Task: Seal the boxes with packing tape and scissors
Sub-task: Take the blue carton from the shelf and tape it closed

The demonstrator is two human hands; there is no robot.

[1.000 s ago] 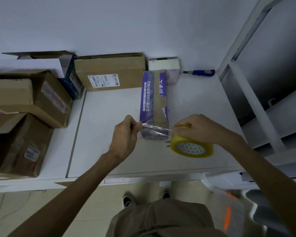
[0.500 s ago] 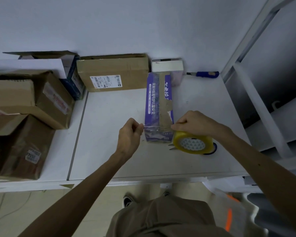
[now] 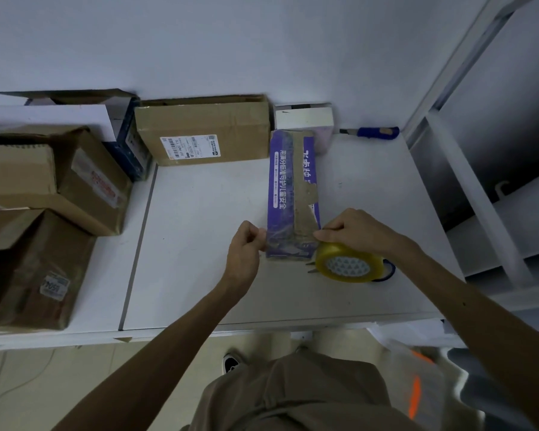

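Note:
A long purple box (image 3: 288, 194) with white lettering and a torn brown strip lies lengthwise on the white table (image 3: 199, 244). My left hand (image 3: 246, 247) pinches the free end of clear tape at the box's near left edge. My right hand (image 3: 352, 231) grips a yellow tape roll (image 3: 349, 265) at the box's near right corner. A band of clear tape runs across the near end of the box between my hands. Scissor tips (image 3: 311, 266) and a blue handle loop (image 3: 388, 270) stick out from under the roll.
Brown cardboard boxes (image 3: 44, 188) are stacked on the left. A larger labelled carton (image 3: 203, 129) and a small white box (image 3: 304, 116) stand against the wall. A blue-handled tool (image 3: 371, 132) lies at the back right. A white shelf frame (image 3: 467, 181) rises on the right.
Both hands moved forward and down, laying the stretched tape onto the box's near end. The left hand came closer to the box's left edge and the roll dropped beside its right corner.

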